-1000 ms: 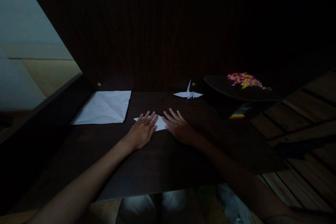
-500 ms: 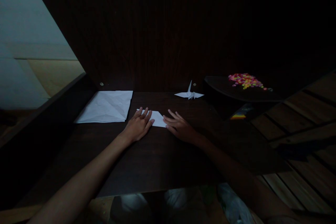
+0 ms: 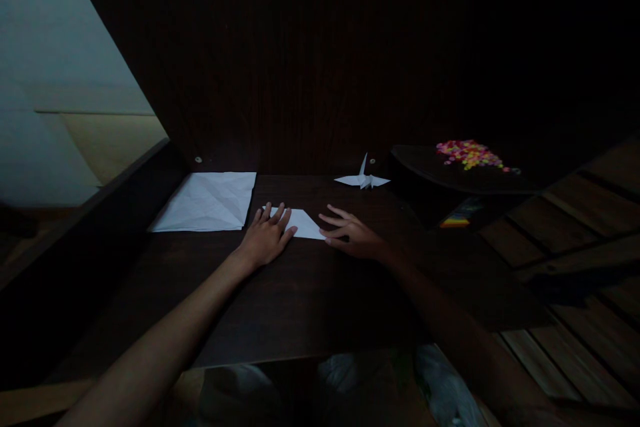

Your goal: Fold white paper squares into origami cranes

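A small folded sheet of white paper (image 3: 306,225) lies flat on the dark wooden desk, its right side slanting down to a point. My left hand (image 3: 267,237) rests on the paper's left part with fingers spread, hiding some of it. At the right tip is my right hand (image 3: 353,235), fingers stretched apart; its fingertips are at the paper's corner, and whether they touch it I cannot tell. Behind, a white origami crane (image 3: 363,180) stands near the back panel. Left of my hands lies a larger stack of creased white paper (image 3: 207,203).
A dark curved shelf (image 3: 425,170) at the right holds a heap of small colourful pieces (image 3: 470,155). Beneath it sits an object with a rainbow-striped edge (image 3: 455,221). A raised side board (image 3: 100,203) bounds the desk at the left; slatted wood (image 3: 590,213) shows at the right.
My right hand has slid right, off the paper's slanted side to its corner, with fingers spreading more. My left hand stays on the paper. The whole view has shifted slightly.
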### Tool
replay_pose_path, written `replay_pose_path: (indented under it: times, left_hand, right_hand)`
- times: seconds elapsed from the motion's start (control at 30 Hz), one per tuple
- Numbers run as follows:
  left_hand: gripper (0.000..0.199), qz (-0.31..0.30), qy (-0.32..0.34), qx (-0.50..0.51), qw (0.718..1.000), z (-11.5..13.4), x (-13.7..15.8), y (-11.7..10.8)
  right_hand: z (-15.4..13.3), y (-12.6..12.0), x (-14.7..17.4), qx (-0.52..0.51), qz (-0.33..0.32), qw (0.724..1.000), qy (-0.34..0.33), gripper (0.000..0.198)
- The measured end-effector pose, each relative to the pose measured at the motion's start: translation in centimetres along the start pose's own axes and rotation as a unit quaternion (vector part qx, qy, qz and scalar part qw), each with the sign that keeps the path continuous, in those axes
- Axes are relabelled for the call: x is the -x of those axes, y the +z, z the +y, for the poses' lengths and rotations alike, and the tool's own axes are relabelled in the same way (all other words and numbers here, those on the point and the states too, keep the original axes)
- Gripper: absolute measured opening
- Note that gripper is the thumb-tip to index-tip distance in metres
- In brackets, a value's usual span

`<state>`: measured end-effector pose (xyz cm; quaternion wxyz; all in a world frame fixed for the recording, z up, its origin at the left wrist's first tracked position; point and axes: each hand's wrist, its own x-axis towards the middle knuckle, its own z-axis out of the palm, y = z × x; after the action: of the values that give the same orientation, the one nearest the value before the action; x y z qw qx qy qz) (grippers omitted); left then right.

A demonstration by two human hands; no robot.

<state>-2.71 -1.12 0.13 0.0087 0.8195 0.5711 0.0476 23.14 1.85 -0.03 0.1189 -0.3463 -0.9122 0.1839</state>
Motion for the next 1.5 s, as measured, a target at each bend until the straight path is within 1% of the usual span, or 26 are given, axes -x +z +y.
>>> replay_pose_path:
  times: [0.13, 0.4, 0.6, 0.73, 0.87, 0.93, 1.03, 1.13, 1.27, 1.37, 1.5]
  left_hand:
    - [0.06, -0.012, -0.009, -0.006, 1.0, 0.0, -0.1, -0.1]
    - [0.06, -0.001, -0.018, 0.005, 1.0, -0.2, -0.1, 0.4]
    - [0.063, 0.012, -0.02, 0.018, 1.0, -0.1, 0.1, 0.3]
    - [0.066, 0.032, 0.008, 0.01, 0.999, 0.1, 0.2, 0.7]
    - [0.065, 0.065, 0.076, 0.022, 0.995, 0.9, 0.4, 1.2]
    - [0.066, 0.066, 0.103, 0.033, 0.992, 1.4, 0.6, 1.5]
    - [0.068, 0.072, 0.112, 0.041, 0.99, 2.0, 0.9, 1.7]
    - [0.069, 0.075, 0.104, 0.043, 0.991, 2.5, 1.0, 1.7]
    - [0.072, 0.067, 0.092, 0.039, 0.993, 3.3, 1.2, 1.5]
    - [0.072, 0.072, 0.086, 0.033, 0.993, 3.7, 1.4, 1.4]
    - [0.069, 0.08, 0.076, 0.027, 0.994, 3.8, 1.5, 1.7]
  right_hand:
    - [-0.2, 0.0, 0.1, 0.012, 0.031, 0.999, 0.0, 0.029]
    - [-0.4, 1.3, -0.6, -0.01, 0.138, 0.99, 0.027, 0.021]
    - [0.0, 1.5, -0.7, 0.014, 0.17, 0.983, 0.063, 0.02]
    - [0.3, 1.5, -0.6, 0.038, 0.197, 0.974, 0.105, 0.02]
    - [1.1, 1.7, -0.7, 0.063, 0.217, 0.966, 0.126, 0.022]
    - [1.4, 1.8, -0.7, 0.078, 0.218, 0.966, 0.114, 0.026]
    - [1.1, 2.2, -0.8, 0.108, 0.2, 0.971, 0.073, 0.04]
    - [-0.2, 3.1, -1.1, 0.118, 0.174, 0.977, 0.037, 0.046]
    - [-2.3, 4.5, -1.2, 0.133, 0.162, 0.978, 0.007, 0.051]
    - [-2.8, 5.0, -1.0, 0.132, 0.154, 0.979, 0.015, 0.052]
    - [-2.6, 4.9, -0.8, 0.124, 0.14, 0.981, 0.055, 0.057]
